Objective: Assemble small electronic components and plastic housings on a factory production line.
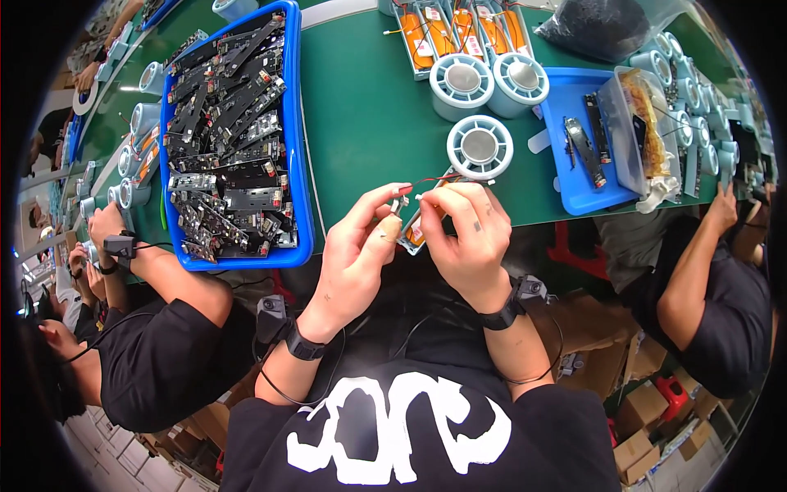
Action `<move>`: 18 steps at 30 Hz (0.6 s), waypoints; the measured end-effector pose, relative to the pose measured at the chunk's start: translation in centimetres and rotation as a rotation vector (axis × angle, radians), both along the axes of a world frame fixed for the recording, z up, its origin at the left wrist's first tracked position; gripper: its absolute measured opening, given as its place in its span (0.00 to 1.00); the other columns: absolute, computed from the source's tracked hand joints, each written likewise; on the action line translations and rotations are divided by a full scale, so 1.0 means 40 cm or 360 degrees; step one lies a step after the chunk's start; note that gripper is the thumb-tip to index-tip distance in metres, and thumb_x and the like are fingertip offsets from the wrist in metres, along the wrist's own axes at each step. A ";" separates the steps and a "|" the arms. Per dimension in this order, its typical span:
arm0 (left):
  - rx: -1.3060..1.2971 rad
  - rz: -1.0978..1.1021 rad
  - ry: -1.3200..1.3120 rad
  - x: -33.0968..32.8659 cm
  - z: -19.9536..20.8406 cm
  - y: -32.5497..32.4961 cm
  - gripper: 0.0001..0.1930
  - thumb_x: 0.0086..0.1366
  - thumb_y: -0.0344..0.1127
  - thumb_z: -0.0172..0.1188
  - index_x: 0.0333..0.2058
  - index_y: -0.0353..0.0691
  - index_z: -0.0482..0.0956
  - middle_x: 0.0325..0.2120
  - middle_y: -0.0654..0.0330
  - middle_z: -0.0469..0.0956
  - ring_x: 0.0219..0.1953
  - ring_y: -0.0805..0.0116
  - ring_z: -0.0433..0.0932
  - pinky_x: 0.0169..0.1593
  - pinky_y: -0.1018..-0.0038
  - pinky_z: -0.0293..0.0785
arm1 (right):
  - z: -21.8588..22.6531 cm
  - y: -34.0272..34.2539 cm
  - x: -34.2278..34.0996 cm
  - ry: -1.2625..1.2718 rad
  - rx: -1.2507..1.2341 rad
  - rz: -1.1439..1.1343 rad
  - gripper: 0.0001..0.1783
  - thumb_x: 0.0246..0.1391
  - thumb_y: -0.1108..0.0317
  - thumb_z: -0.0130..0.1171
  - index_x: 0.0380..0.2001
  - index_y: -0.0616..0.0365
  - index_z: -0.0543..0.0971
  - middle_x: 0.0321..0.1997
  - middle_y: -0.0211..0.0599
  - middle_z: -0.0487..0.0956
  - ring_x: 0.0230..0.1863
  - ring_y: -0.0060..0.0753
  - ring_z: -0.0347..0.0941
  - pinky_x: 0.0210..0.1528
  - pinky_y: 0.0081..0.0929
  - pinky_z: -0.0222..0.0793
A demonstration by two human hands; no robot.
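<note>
My left hand (pixel 357 258) pinches a small whitish part (pixel 399 202) between thumb and fingertips; its exact kind is too small to make out. Close beside it, my right hand (pixel 469 234) has thumb and forefinger closed at a small white wire plug (pixel 419 197). Red and dark wires (pixel 438 178) run from there toward a light-blue round-headed unit (pixel 479 148) with a spoked rim and a grey centre. That unit lies at the table's front edge. Its narrow body, holding an orange battery pack (pixel 416 232), is partly hidden behind my right hand.
A blue tray (pixel 303 164) heaped with black circuit boards stands left. Similar round-headed units (pixel 461 82) with orange packs lie at the back. On the right are a smaller blue tray (pixel 574 193), a clear plastic box (pixel 615 131) and a black bag (pixel 594 29). Co-workers sit on both sides.
</note>
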State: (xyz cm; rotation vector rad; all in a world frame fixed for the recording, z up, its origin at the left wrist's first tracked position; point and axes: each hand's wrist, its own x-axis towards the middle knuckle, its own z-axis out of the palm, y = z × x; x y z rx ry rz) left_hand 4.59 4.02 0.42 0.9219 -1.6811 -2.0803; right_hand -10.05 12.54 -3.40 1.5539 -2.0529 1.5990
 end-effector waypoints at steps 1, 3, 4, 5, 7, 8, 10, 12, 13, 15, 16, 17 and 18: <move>0.0024 0.0026 -0.0007 -0.005 0.000 0.001 0.21 0.76 0.30 0.50 0.65 0.36 0.68 0.33 0.66 0.71 0.25 0.86 0.60 0.27 0.85 0.56 | -0.001 -0.002 0.000 0.0000 -0.0001 -0.0004 0.12 0.45 0.82 0.70 0.35 0.60 0.81 0.31 0.36 0.79 0.29 0.37 0.77 0.30 0.30 0.73; 0.0045 0.0048 -0.0014 -0.010 0.000 -0.001 0.21 0.76 0.30 0.51 0.65 0.36 0.69 0.32 0.67 0.71 0.24 0.86 0.60 0.26 0.85 0.55 | -0.004 -0.007 0.002 0.0029 -0.0019 -0.0005 0.12 0.45 0.81 0.70 0.35 0.60 0.81 0.31 0.37 0.79 0.29 0.38 0.77 0.30 0.30 0.73; 0.0081 0.0056 -0.0001 -0.009 -0.001 -0.001 0.21 0.76 0.30 0.52 0.65 0.36 0.69 0.32 0.66 0.71 0.24 0.86 0.60 0.26 0.85 0.55 | -0.005 -0.007 0.004 0.0043 -0.0027 -0.0003 0.12 0.45 0.81 0.70 0.35 0.60 0.81 0.31 0.37 0.79 0.29 0.39 0.77 0.30 0.31 0.73; 0.0116 0.0065 0.0011 -0.008 -0.001 -0.002 0.21 0.76 0.30 0.52 0.65 0.36 0.69 0.32 0.66 0.71 0.24 0.87 0.60 0.25 0.85 0.55 | -0.004 -0.006 0.005 0.0042 -0.0027 -0.0005 0.12 0.45 0.81 0.70 0.35 0.60 0.81 0.31 0.37 0.79 0.29 0.39 0.77 0.30 0.31 0.73; 0.0151 0.0072 0.0022 -0.009 0.001 -0.002 0.21 0.75 0.30 0.52 0.64 0.36 0.69 0.32 0.66 0.72 0.24 0.87 0.61 0.25 0.85 0.55 | -0.004 -0.005 0.005 0.0061 -0.0018 -0.0016 0.12 0.46 0.80 0.71 0.35 0.60 0.81 0.32 0.37 0.79 0.30 0.39 0.77 0.30 0.31 0.73; 0.0108 0.0067 -0.0020 -0.010 0.007 -0.002 0.20 0.75 0.30 0.53 0.63 0.36 0.71 0.32 0.66 0.73 0.25 0.86 0.63 0.27 0.84 0.59 | -0.003 -0.004 0.005 0.0070 -0.0014 -0.0021 0.12 0.46 0.80 0.71 0.35 0.60 0.82 0.32 0.36 0.79 0.30 0.39 0.78 0.30 0.31 0.73; 0.0024 0.0053 -0.0101 -0.013 0.017 -0.003 0.17 0.74 0.30 0.55 0.59 0.36 0.75 0.31 0.66 0.77 0.27 0.84 0.69 0.29 0.83 0.66 | 0.000 -0.005 0.008 0.0096 -0.0018 -0.0037 0.12 0.46 0.80 0.71 0.35 0.60 0.82 0.32 0.36 0.79 0.30 0.38 0.78 0.30 0.31 0.72; -0.0095 0.0054 -0.0118 -0.022 0.021 0.001 0.17 0.74 0.30 0.55 0.59 0.36 0.76 0.32 0.65 0.78 0.28 0.83 0.71 0.30 0.82 0.68 | 0.006 -0.004 0.011 0.0148 -0.0027 -0.0064 0.12 0.45 0.80 0.71 0.34 0.60 0.82 0.32 0.36 0.79 0.29 0.38 0.78 0.30 0.31 0.72; -0.0214 0.0058 -0.0134 -0.028 0.022 0.005 0.17 0.73 0.29 0.55 0.58 0.36 0.76 0.32 0.63 0.78 0.29 0.82 0.72 0.31 0.81 0.70 | 0.007 -0.003 0.011 0.0149 -0.0026 -0.0066 0.12 0.45 0.80 0.71 0.34 0.60 0.82 0.32 0.36 0.79 0.29 0.38 0.78 0.30 0.31 0.72; -0.0337 0.0062 -0.0152 -0.035 0.024 0.009 0.16 0.73 0.29 0.55 0.58 0.36 0.77 0.33 0.62 0.79 0.29 0.81 0.74 0.32 0.80 0.72 | 0.009 -0.001 0.011 0.0205 -0.0026 -0.0094 0.12 0.44 0.80 0.72 0.34 0.59 0.82 0.32 0.35 0.79 0.29 0.38 0.77 0.30 0.31 0.72; -0.0360 0.0059 -0.0164 -0.038 0.024 0.009 0.16 0.73 0.28 0.55 0.57 0.36 0.77 0.33 0.61 0.79 0.31 0.79 0.75 0.34 0.78 0.73 | 0.009 -0.001 0.011 0.0234 -0.0026 -0.0109 0.12 0.44 0.80 0.72 0.34 0.59 0.82 0.32 0.35 0.79 0.28 0.38 0.77 0.30 0.31 0.72; -0.0383 0.0057 -0.0176 -0.040 0.024 0.010 0.16 0.72 0.27 0.55 0.57 0.35 0.77 0.33 0.59 0.80 0.32 0.76 0.77 0.36 0.77 0.74 | 0.008 -0.001 0.010 0.0234 -0.0026 -0.0110 0.12 0.44 0.80 0.72 0.34 0.59 0.82 0.32 0.35 0.79 0.28 0.38 0.77 0.30 0.31 0.72; -0.0406 0.0055 -0.0188 -0.042 0.024 0.009 0.16 0.72 0.26 0.55 0.56 0.35 0.77 0.34 0.57 0.80 0.33 0.74 0.78 0.38 0.75 0.75 | 0.007 0.000 0.008 0.0235 -0.0029 -0.0101 0.12 0.43 0.80 0.72 0.34 0.60 0.82 0.31 0.35 0.79 0.28 0.38 0.77 0.30 0.31 0.72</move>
